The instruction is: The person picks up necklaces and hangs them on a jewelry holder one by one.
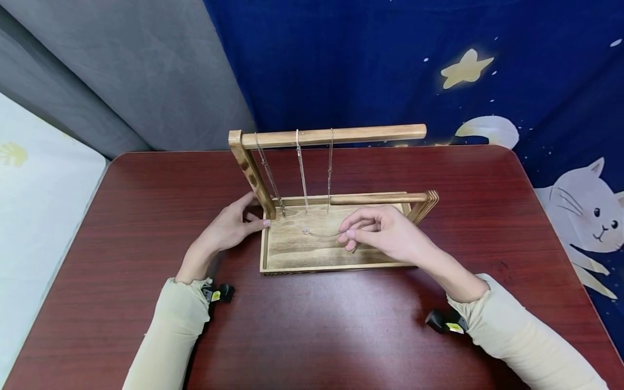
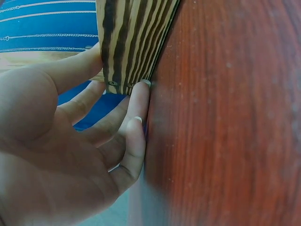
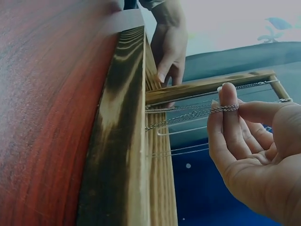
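A wooden jewelry stand [image 1: 336,262] with a tray base sits on the table. My left hand [image 1: 229,223] grips its left end, the thumb in front of the upright and the fingers behind; the left wrist view shows the striped end wall [image 2: 136,42] between thumb and fingers. Over the tray, my right hand [image 1: 382,233] pinches a thin silver necklace [image 1: 322,235] between thumb and fingertips. From there the chain runs left to a small shiny pendant [image 1: 305,231]. In the right wrist view the chain [image 3: 225,108] crosses the fingertips.
Three necklaces [image 1: 301,168] hang from the stand's top bar [image 1: 375,134], left of its free right end. A lower bar [image 1: 380,199] juts from a right upright [image 1: 425,206]. Behind the red-brown table [image 1: 312,336] hang a grey curtain [image 1: 161,70] and a blue one [image 1: 341,65].
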Demonstrator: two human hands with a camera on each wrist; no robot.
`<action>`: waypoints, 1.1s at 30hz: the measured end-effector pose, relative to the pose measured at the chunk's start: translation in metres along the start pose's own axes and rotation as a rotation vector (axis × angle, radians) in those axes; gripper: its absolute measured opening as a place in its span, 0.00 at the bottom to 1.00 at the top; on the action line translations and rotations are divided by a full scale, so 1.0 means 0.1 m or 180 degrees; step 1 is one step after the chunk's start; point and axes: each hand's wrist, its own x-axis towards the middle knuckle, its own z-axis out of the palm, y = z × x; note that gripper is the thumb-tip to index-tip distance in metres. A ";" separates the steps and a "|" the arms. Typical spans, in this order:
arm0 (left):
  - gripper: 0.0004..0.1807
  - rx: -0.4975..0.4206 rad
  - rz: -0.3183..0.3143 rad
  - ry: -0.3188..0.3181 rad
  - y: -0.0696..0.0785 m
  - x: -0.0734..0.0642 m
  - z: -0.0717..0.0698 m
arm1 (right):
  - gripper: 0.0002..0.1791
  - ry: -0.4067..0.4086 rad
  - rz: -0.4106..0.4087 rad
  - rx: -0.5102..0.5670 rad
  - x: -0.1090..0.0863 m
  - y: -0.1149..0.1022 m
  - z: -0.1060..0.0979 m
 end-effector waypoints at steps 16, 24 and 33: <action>0.28 -0.0002 -0.0019 -0.0031 0.00 0.02 -0.01 | 0.10 0.0163 -0.0110 0.0070 -0.11 -0.15 -0.03; 0.28 -0.0057 0.0011 -0.0021 -0.01 0.02 -0.02 | 0.08 0.0301 -0.0222 -0.0043 -0.20 -0.28 -0.16; 0.31 -0.0113 -0.0022 -0.0033 0.00 0.00 -0.01 | 0.10 0.0364 -0.0321 -0.0002 -0.31 -0.40 -0.29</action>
